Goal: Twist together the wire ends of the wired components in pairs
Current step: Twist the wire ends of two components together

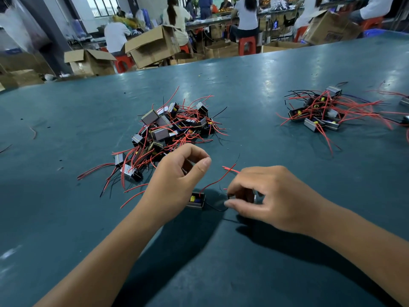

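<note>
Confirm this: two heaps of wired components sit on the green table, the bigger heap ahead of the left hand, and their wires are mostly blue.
One detail is wrong: the wires are mostly red, with some black, not blue. The head view shows it. The bigger heap does lie ahead of the left hand, the smaller heap far right, both on the green table.

A single head-worn wide-angle view looks forward and down from close above the dark teal matte counter, its far edge bowed by the lens, with a workshop room beyond.
</note>
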`<state>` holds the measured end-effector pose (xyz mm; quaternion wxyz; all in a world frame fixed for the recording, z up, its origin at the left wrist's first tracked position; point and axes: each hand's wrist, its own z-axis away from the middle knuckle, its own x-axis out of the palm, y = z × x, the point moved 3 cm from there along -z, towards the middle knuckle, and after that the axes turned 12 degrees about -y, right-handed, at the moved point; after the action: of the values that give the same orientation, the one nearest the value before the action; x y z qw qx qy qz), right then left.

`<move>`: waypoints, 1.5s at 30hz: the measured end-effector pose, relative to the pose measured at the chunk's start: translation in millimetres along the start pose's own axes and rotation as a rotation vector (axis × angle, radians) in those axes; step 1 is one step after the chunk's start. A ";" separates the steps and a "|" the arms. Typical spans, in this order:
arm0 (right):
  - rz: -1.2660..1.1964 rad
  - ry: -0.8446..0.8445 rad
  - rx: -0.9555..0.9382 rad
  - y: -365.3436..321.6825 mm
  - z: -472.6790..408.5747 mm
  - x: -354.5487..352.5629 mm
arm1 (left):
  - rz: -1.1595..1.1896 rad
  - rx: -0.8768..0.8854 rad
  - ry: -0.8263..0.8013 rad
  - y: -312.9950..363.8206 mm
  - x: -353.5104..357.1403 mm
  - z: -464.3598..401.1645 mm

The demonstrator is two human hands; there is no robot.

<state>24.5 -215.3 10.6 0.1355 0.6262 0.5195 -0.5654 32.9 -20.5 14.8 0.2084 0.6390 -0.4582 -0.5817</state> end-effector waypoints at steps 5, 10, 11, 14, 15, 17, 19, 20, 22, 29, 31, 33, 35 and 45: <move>-0.183 0.106 0.067 12.4 1.6 -15.9 | -0.013 0.006 -0.050 -0.5 4.1 1.7; -0.400 0.241 0.238 31.1 3.2 -19.4 | -0.048 0.007 -0.061 -0.8 3.9 2.5; -0.390 0.210 0.254 31.8 2.8 -18.6 | -0.055 0.011 -0.068 -1.0 4.1 2.4; -0.339 0.082 0.261 26.9 1.3 -15.0 | -0.065 0.023 -0.083 -3.2 4.3 2.5; -0.337 0.050 0.257 24.0 1.0 -13.8 | -0.064 0.022 -0.089 -4.2 4.9 2.4; -0.331 -0.005 0.248 17.8 -0.2 -11.1 | -0.066 0.026 -0.109 -5.1 6.3 1.9; -0.302 -0.053 0.263 13.9 -0.9 -8.2 | -0.068 0.034 -0.132 -5.4 8.4 0.6; -0.285 -0.069 0.270 12.3 -1.2 -7.1 | -0.065 0.034 -0.140 -6.2 9.6 0.0; -0.266 -0.095 0.272 8.9 -2.2 -4.7 | -0.044 0.024 -0.151 -8.9 12.8 -1.5; -0.236 -0.140 0.331 5.9 -3.1 -0.9 | 0.006 0.034 -0.192 -12.8 19.7 -4.8; -0.225 -0.158 0.344 5.8 -2.4 -0.1 | -0.015 0.049 -0.189 -12.4 19.2 -4.5; -0.210 -0.146 0.360 6.3 -2.3 0.4 | -0.018 0.058 -0.166 -10.9 18.5 -3.8; -0.194 -0.083 0.394 9.6 -2.1 -0.3 | -0.010 0.064 -0.140 -8.7 18.2 -3.3; -0.501 0.246 0.544 24.0 -0.6 -0.8 | -0.011 0.067 -0.130 -1.6 20.5 1.5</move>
<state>44.2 -225.4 1.5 -0.2413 0.5561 0.4999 -0.6186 30.1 -36.3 1.8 0.1537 0.6091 -0.4863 -0.6074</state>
